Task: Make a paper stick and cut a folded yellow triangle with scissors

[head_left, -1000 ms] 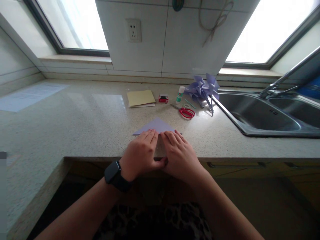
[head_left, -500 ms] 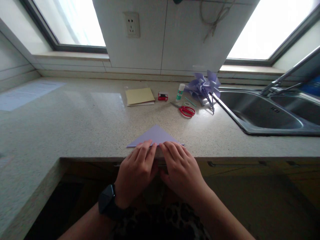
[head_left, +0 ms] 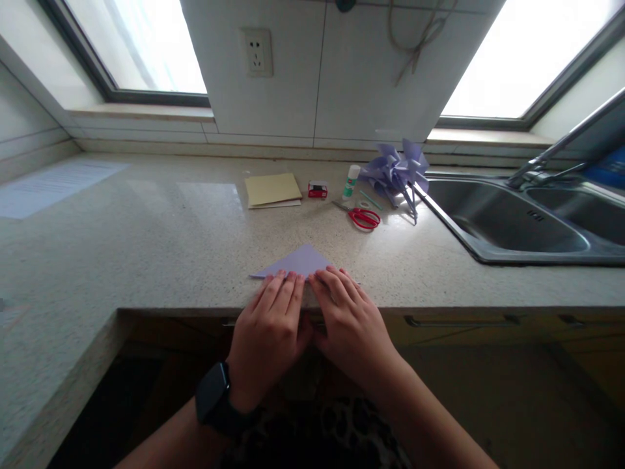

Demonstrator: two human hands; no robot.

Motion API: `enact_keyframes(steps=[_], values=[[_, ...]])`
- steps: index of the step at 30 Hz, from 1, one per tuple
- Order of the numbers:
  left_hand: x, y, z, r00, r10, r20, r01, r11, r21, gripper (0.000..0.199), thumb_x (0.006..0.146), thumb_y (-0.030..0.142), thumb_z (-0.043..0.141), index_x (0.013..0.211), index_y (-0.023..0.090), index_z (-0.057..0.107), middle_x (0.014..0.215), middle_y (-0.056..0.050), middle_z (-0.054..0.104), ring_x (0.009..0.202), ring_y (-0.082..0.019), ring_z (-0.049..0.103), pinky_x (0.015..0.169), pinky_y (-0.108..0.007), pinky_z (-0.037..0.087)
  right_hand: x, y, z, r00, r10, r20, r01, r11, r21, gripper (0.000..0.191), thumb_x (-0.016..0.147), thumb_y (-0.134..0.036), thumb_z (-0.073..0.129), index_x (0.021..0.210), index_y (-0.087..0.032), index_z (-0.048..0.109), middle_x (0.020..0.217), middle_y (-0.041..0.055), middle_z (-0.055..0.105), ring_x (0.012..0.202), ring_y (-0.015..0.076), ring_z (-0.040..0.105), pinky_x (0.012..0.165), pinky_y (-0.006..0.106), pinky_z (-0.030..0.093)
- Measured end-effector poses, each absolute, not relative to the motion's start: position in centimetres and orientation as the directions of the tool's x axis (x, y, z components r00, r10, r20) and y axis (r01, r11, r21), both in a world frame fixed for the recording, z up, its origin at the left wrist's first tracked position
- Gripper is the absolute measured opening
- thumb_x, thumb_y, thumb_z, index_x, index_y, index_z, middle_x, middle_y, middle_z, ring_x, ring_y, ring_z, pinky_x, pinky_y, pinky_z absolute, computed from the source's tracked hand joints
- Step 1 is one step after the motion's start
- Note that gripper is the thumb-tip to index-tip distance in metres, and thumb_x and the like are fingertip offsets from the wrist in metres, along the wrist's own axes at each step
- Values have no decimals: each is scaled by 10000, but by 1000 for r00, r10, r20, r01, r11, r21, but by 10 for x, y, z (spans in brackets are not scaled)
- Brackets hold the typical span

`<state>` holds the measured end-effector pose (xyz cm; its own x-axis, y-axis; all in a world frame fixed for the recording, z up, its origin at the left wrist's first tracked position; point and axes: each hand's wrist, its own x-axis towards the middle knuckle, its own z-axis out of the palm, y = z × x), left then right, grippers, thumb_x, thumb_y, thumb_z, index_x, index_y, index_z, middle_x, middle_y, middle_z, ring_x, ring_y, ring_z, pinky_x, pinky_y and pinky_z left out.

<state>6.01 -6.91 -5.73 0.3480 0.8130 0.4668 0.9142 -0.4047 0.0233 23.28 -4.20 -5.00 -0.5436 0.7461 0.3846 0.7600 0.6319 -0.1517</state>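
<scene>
A purple paper (head_left: pixel 303 260), folded into a triangle, lies near the counter's front edge with its peak pointing away from me. My left hand (head_left: pixel 271 326) rests its fingertips on the paper's near folded edge, left of the middle. Beside it, my right hand (head_left: pixel 349 316) presses its fingertips on the same edge and covers the right part of the triangle. The fingers of both hands are extended over the paper, with the thumbs tucked below. A dark watch is on my left wrist.
Behind the paper are red scissors (head_left: pixel 364 218), a glue stick (head_left: pixel 351 182), a small red box (head_left: pixel 318 189) and yellow paper (head_left: pixel 273 190). Purple pinwheel shapes (head_left: pixel 395 169) lie beside the steel sink (head_left: pixel 508 215). Printed sheets (head_left: pixel 58 182) are at the far left.
The fingertips of both hands have moved slightly forward onto the paper. The near edge at the left has shifted a little away from me, and the right hand covers more of the paper.
</scene>
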Motion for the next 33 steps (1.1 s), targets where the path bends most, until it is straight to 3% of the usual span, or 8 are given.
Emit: enact_keyframes(steps=[8, 18, 33], values=[[60, -62, -55, 379, 812, 445, 907, -422, -2, 588, 871, 260, 560, 1395, -5, 543, 1406, -250, 582, 1281, -380, 569, 1079, -528, 493, 231, -39, -44, -557, 766, 320, 768, 622, -151, 693, 800, -247, 595, 1451, -38, 481, 1500, 191, 498, 1424, 318, 416, 1225, 462, 318], [58, -51, -51, 380, 822, 424, 895, -443, 58, 727, 809, 371, 637, 1416, -10, 514, 1447, -267, 537, 1330, -394, 529, 1125, -546, 443, 229, -30, -45, -583, 763, 279, 772, 627, -103, 768, 760, -192, 551, 1495, -17, 412, 1591, 188, 368, 1505, 290, 287, 1251, 473, 255], [52, -51, -50, 416, 810, 412, 878, -475, 47, 639, 859, 353, 614, 1390, 4, 547, 1389, -246, 589, 1260, -381, 568, 1093, -533, 472, 231, -33, -43, -576, 772, 268, 774, 621, -125, 694, 804, -206, 551, 1471, -37, 461, 1564, 168, 425, 1471, 273, 365, 1234, 438, 299]])
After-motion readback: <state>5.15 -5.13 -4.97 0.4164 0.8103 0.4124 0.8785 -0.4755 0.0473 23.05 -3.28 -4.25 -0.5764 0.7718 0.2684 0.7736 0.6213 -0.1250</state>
